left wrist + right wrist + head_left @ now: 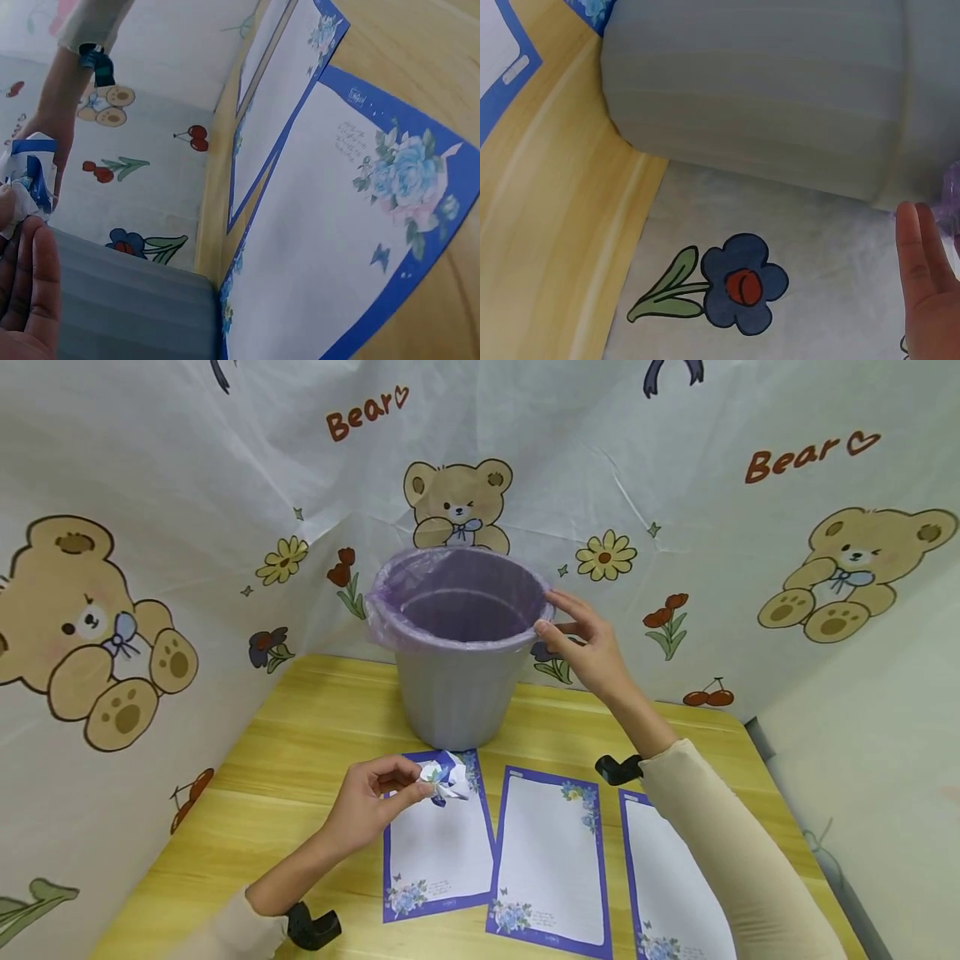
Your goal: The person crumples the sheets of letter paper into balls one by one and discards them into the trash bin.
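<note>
Two hands are shown, the left hand [369,803] pinching a paper ball [450,774] between thumb and fingertips. The ball projects beyond the tips, its white and blue folds exposed; it lies outside the bin [459,697], in front of it and above the left sheet [441,852]. Fingers of the right hand [594,652] are extended and touch the bin's rim at its right side, the thumb just beside them. A purple liner [392,620] covers the rim and hangs over its outer edge; the bin stands upright on the table [318,727].

Nearer the viewer, the middle sheet [551,868] and right sheet [666,881] continue the row, the latter partly hidden by the right sleeve [723,835]. All three sheets are white with blue borders and corner flowers. Each visible block of script and small border label is too fine to read.

Behind, a cloth [570,439] printed with bears, flowers and cherries carries the only legible word, "Bear", in red-brown letters, twice, each followed by a heart.
</note>
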`<state>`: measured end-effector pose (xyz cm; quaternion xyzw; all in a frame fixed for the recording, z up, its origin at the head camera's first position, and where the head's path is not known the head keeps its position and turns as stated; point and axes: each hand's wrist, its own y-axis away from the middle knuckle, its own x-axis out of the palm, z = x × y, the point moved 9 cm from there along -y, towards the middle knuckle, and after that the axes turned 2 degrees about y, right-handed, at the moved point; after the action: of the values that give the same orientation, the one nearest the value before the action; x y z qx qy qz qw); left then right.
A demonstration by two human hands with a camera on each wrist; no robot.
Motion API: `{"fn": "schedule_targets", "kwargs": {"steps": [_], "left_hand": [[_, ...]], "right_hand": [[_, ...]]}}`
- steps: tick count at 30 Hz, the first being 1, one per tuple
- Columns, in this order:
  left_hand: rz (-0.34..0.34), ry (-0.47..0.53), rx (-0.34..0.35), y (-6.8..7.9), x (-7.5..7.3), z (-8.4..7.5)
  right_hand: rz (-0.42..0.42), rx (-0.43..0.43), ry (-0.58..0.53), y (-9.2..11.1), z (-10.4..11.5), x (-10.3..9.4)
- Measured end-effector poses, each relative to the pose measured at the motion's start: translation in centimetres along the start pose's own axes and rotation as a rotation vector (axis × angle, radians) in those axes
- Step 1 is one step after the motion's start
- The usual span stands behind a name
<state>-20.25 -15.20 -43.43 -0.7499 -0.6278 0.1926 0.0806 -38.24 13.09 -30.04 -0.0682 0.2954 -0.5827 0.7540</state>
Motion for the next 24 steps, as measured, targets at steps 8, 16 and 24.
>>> {"fn": "schedule_targets", "kwargs": {"steps": [8,16,24], "left_hand": [[-0.002,-0.049,0.052,-2.9,-1.1,-2.1],[-0.017,-0.055,0.128,-5.2,-1.8,-5.0],[-0.053,-0.079,0.169,-6.7,-2.7,-7.2]], "right_hand": [[-0.006,-0.008,0.0,-0.1,0.0,-0.2],[-0.011,-0.008,0.006,0.0,0.1,-0.2],[-0.017,-0.006,-0.004,0.0,-0.3,-0.2]]}}
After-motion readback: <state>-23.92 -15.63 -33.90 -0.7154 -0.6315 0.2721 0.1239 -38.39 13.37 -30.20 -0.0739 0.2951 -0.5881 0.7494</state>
